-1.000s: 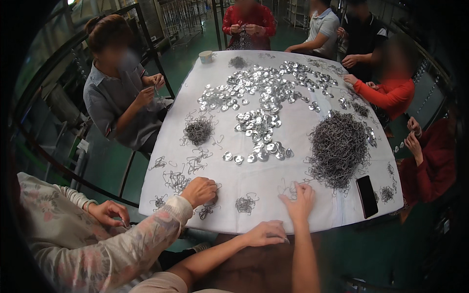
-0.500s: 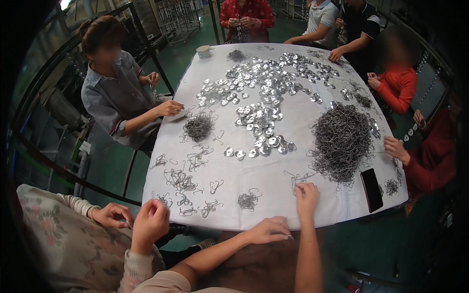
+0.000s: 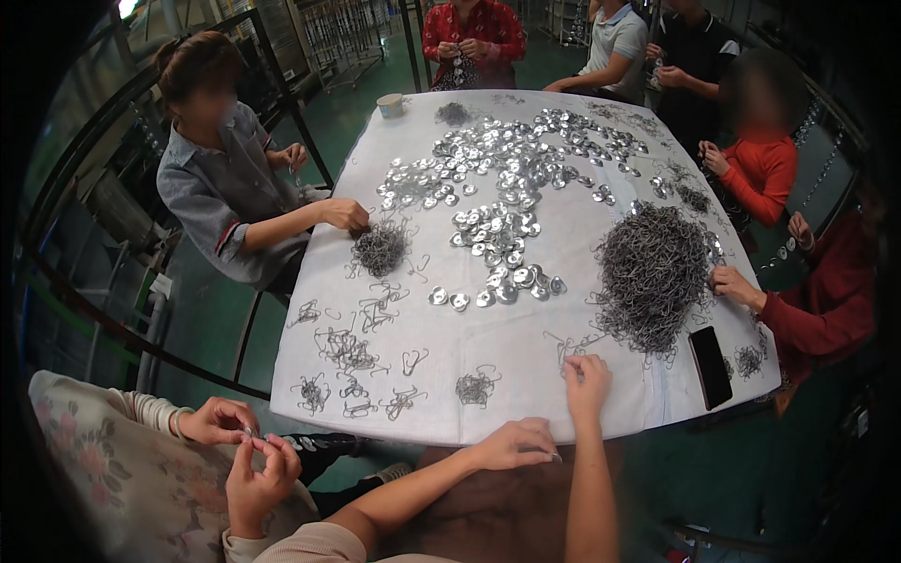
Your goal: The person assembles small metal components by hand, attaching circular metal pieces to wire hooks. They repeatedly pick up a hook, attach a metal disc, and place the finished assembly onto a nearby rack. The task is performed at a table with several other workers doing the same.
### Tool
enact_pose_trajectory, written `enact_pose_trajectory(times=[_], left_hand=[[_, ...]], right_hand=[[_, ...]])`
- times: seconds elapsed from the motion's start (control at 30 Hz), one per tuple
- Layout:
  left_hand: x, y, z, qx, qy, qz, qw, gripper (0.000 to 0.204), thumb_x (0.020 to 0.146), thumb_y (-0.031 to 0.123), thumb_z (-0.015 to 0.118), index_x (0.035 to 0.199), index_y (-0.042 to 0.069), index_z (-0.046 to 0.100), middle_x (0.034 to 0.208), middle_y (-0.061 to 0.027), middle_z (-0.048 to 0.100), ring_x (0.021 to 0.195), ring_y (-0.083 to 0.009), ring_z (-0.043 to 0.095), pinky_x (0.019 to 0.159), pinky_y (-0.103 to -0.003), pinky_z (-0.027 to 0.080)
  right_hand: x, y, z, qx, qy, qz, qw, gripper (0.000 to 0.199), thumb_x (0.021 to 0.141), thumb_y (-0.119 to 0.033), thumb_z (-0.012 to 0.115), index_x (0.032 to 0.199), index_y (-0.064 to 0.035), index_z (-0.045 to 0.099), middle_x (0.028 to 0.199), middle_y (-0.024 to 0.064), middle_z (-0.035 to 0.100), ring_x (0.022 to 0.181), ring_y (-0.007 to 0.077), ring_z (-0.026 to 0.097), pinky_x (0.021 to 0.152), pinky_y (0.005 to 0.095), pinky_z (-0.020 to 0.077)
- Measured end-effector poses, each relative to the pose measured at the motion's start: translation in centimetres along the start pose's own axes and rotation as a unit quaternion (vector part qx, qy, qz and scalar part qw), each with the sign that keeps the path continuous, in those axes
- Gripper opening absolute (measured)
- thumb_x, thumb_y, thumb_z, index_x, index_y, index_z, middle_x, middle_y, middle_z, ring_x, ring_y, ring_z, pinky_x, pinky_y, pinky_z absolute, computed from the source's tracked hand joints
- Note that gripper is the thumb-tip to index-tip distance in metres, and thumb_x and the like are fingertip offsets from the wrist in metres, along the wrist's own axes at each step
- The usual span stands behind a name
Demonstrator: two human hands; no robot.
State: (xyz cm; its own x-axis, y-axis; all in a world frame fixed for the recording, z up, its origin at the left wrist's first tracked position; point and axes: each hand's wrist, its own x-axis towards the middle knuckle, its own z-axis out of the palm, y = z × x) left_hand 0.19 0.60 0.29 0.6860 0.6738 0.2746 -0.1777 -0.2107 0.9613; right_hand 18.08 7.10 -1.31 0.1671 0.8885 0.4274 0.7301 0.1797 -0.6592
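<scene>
My right hand (image 3: 587,379) rests on the white cloth of the table (image 3: 526,394), fingers drawn together on a loose wire clip (image 3: 566,349) just left of the big heap of grey wire clips (image 3: 652,272). My left hand (image 3: 517,443) lies at the table's near edge with its fingers curled; whether it holds anything is unclear. A small bunch of clips (image 3: 477,387) lies between my hands. Shiny round metal discs (image 3: 497,188) are spread over the middle and far side of the table.
A black phone (image 3: 710,366) lies near the right front corner. A co-worker in a floral top (image 3: 113,479) sits at my left, both hands together off the table. Several other people sit around the table; one in grey (image 3: 221,192) reaches a small clip pile (image 3: 380,249). A cup (image 3: 389,104) stands far left.
My right hand's spread fingers have drawn together on the cloth. The floral-sleeved co-worker pulled a hand off the table back to the lap. The person in grey reached out to the small clip pile.
</scene>
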Motion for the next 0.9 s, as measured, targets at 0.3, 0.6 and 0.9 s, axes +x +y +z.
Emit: enact_pose_trajectory(times=[0.3,0.6,0.9], left_hand=[[-0.03,-0.1,0.05,0.0,0.0,-0.001,1.0,0.011,0.081,0.008,0.07,0.092,0.006,0.072,0.09,-0.005,0.067,0.092,-0.019,0.061,0.109,-0.046,0.031],[0.01,0.09,0.0,0.004,-0.004,-0.004,1.0,0.011,0.082,0.008,0.07,0.092,0.006,0.072,0.09,-0.0045,0.067,0.092,-0.0188,0.061,0.109,-0.046,0.03],[0.03,0.04,-0.1,0.014,-0.003,0.005,1.0,0.011,0.081,0.008,0.07,0.092,0.006,0.072,0.09,-0.0052,0.068,0.092,-0.0199,0.062,0.108,-0.047,0.031]], right_hand=[[-0.03,-0.18,-0.08,0.002,0.003,0.001,1.0,0.006,0.075,-0.013,0.068,0.081,-0.0115,0.067,0.08,0.0009,0.06,0.08,0.0209,0.056,0.073,0.0358,0.0388],[-0.09,-0.12,-0.1,0.0,0.001,0.002,1.0,0.006,0.076,-0.013,0.068,0.081,-0.0116,0.067,0.081,0.0012,0.06,0.081,0.0214,0.056,0.073,0.036,0.0387],[-0.07,0.22,0.1,0.002,0.0,0.0,1.0,0.005,0.076,-0.014,0.068,0.081,-0.0118,0.067,0.081,0.0011,0.06,0.081,0.0215,0.056,0.073,0.0361,0.0386]])
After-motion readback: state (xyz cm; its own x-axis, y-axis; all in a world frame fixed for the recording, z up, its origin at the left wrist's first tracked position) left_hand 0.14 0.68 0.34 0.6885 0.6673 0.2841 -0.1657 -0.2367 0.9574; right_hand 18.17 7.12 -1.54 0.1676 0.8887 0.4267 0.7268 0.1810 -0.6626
